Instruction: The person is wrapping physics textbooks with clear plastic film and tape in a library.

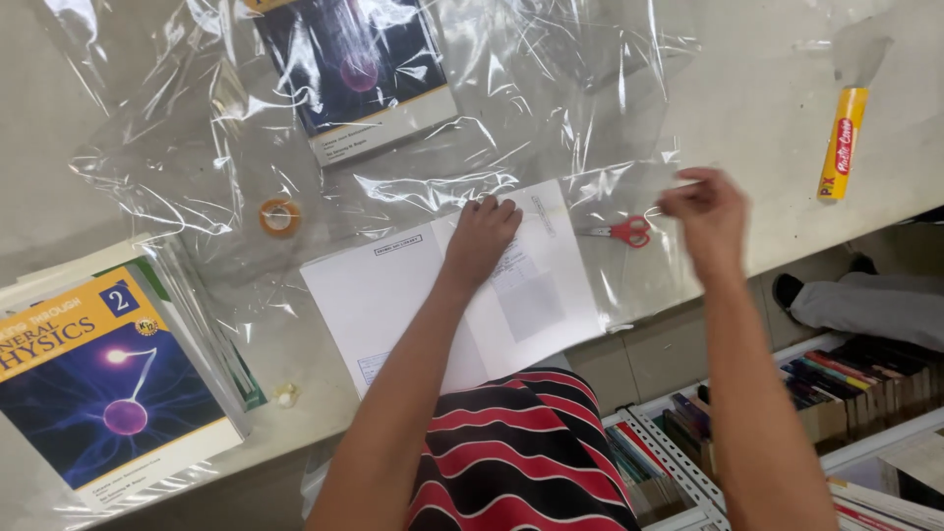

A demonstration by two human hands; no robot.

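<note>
Book [452, 295] lies open, white inside face up, at the table's [885, 59] near edge on a clear plastic sheet [413, 167]. Left of the book: stack of blue books [108, 383], tape roll [279, 216]. Left hand [482, 236] presses flat on the book, fingers together. Right of the book: red scissors [619, 231]; right hand [703, 211] pinches the sheet's edge. Farther right, yellow roll [843, 143].

The right hand [706, 211] is motion-blurred, perhaps pinching the clear plastic sheet [629, 187]; the stacked book [93, 383] is edge-cropped.
</note>
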